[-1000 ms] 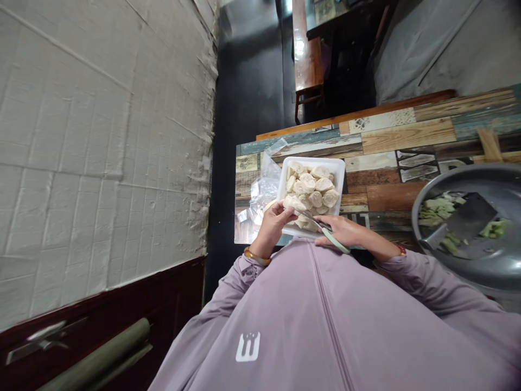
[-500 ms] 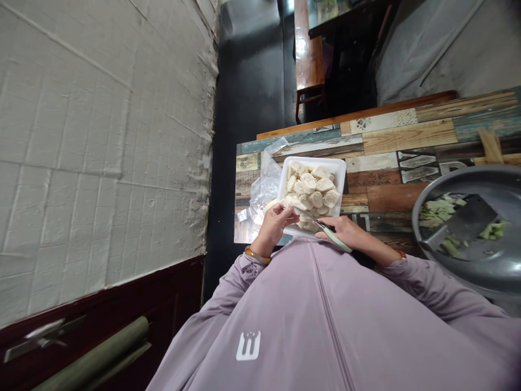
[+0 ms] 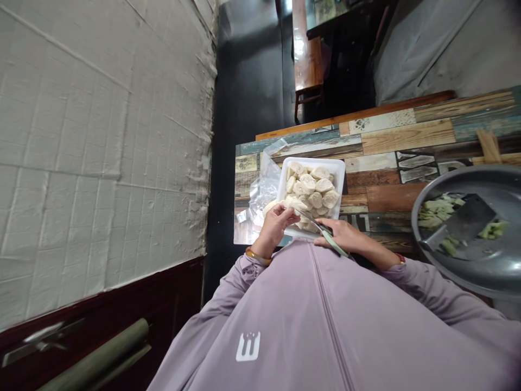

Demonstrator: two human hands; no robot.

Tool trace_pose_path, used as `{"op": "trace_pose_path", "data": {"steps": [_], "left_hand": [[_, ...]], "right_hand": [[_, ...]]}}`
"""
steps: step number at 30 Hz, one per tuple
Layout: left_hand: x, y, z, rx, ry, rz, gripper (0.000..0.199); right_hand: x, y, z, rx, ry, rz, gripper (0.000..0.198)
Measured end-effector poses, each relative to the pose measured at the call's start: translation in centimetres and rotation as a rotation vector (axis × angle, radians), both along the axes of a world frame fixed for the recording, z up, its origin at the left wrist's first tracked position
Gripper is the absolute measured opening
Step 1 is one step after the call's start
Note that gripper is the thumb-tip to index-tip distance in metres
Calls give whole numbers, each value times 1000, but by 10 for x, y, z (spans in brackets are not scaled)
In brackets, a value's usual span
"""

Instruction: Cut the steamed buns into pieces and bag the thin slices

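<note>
A white tray (image 3: 341, 172) on the table holds a heap of pale, round-cut slices (image 3: 308, 183). Over its near left corner, my left hand (image 3: 277, 224) pinches a pale, soft-looking food piece (image 3: 296, 203) between thumb and fingers. My right hand (image 3: 342, 235) is closed around scissors (image 3: 335, 244) with light green handles. Their blades point left, at the piece by my left fingertips; the exact contact is too small to make out. Another pale piece (image 3: 268, 207) shows just behind my left hand, partly hidden by it.
A crumpled clear plastic bag (image 3: 264, 182) lies left of the tray. To the right stands a large metal basin (image 3: 415, 217) with chopped green vegetables and a cleaver (image 3: 468, 217) inside. Wooden sticks (image 3: 488, 145) lie behind it. A bench (image 3: 308, 65) is beyond the table.
The scissors have turned slightly in my right hand, their handles shifting a little. My left hand stays in place with the pale piece.
</note>
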State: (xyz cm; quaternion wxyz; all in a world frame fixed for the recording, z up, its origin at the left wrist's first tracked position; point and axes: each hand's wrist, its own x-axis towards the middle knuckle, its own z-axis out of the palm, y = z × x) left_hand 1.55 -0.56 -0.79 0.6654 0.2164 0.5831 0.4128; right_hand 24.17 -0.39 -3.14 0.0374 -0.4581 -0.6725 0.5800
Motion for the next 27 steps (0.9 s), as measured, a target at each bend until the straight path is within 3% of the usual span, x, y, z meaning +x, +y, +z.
{"op": "trace_pose_path", "data": {"steps": [7,18,27], "left_hand": [[1,0,5,25,29,42,38],[5,-4,0,6,57,-94,37],[-1,-5,-2,-2,83,-105,39]], "right_hand": [[2,-1,2,-38,0,48,67],[-10,11,0,-37,72,71,77],[-6,7,-11,5,158,-2,51]]}}
